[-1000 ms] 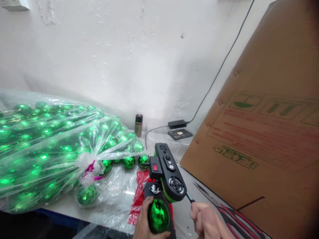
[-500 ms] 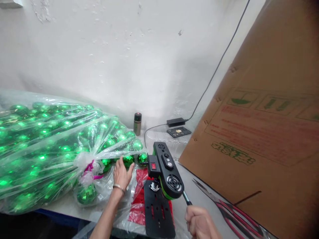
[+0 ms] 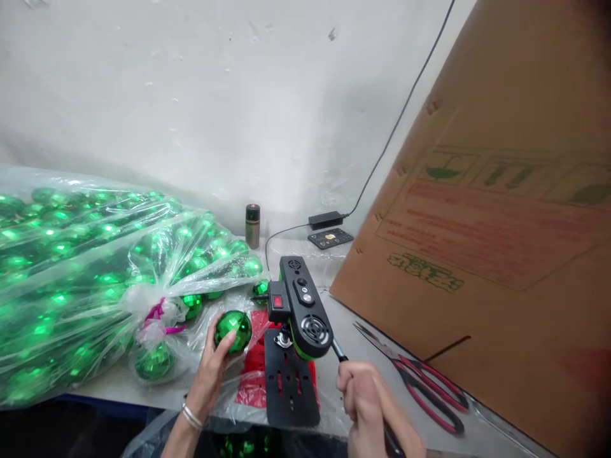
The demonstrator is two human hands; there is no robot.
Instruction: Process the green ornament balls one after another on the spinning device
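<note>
unlike half a second ago, when it reaches spread over the row of balls, the left hand (image 3: 210, 362) now sits closer to the person and has a green ball (image 3: 233, 332) lifted in its fingers, while the right hand (image 3: 375, 404) keeps its place.

far left, a clear plastic bag (image 3: 95, 289) bulges with more shiny green balls, its neck knotted with a pink tie (image 3: 156, 312). next to that is the left hand, its fingers half curled round the held ball, thumb lying across the near face, a pale bracelet (image 3: 191, 417) at the wrist. the held ball hangs between the bag's knot and the machine, over the left edge of a red sheet (image 3: 251, 385). a small dark-capped canister (image 3: 252, 227) stands upright behind, by the wall. the black machine (image 3: 305, 312) rises over its slotted base plate (image 3: 292, 388); behind it lie a power adapter (image 3: 326, 220) and a flat black device (image 3: 330, 238). the right hand's fingers wrap tightly round the machine's lever (image 3: 340, 352). beyond, red-and-black-handled shears (image 3: 429, 388) lie before a leaning cardboard box (image 3: 477, 191).
</note>
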